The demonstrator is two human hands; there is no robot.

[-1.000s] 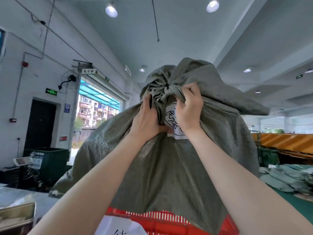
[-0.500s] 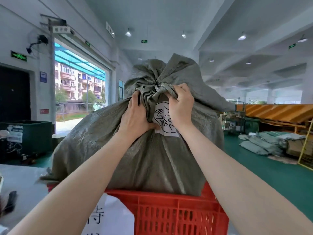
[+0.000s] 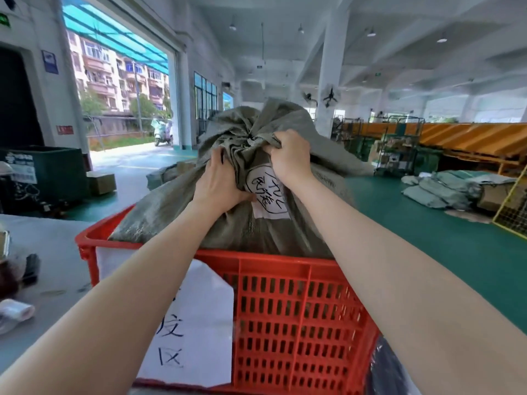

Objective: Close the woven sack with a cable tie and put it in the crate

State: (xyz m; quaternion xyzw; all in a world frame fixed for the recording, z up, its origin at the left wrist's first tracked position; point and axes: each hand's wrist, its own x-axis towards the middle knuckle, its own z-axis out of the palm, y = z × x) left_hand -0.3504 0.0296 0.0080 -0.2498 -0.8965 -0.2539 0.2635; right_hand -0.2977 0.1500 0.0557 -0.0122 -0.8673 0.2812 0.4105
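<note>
A bulky grey-green woven sack [image 3: 171, 206] fills the top of a red plastic crate [image 3: 288, 309], its lower part inside the crate walls. The sack's mouth is bunched into a tight neck at the top. My left hand [image 3: 219, 181] grips the fabric just left of the neck. On the neck's right side my right hand [image 3: 289, 158] clutches the gathered cloth. A white label [image 3: 268, 201] with handwriting hangs between my hands. I cannot make out a cable tie in the folds.
A white paper sign [image 3: 196, 332] is stuck to the crate's near wall. The crate stands by a grey table [image 3: 48, 246] with small items at the left. A dark green bin [image 3: 51, 172] is at the far left; stacked sacks [image 3: 445, 189] lie on the green floor at right.
The sack has come down from high in front of me into the red crate, with both hands holding its neck throughout. My view has tilted downward, showing more of the crate.
</note>
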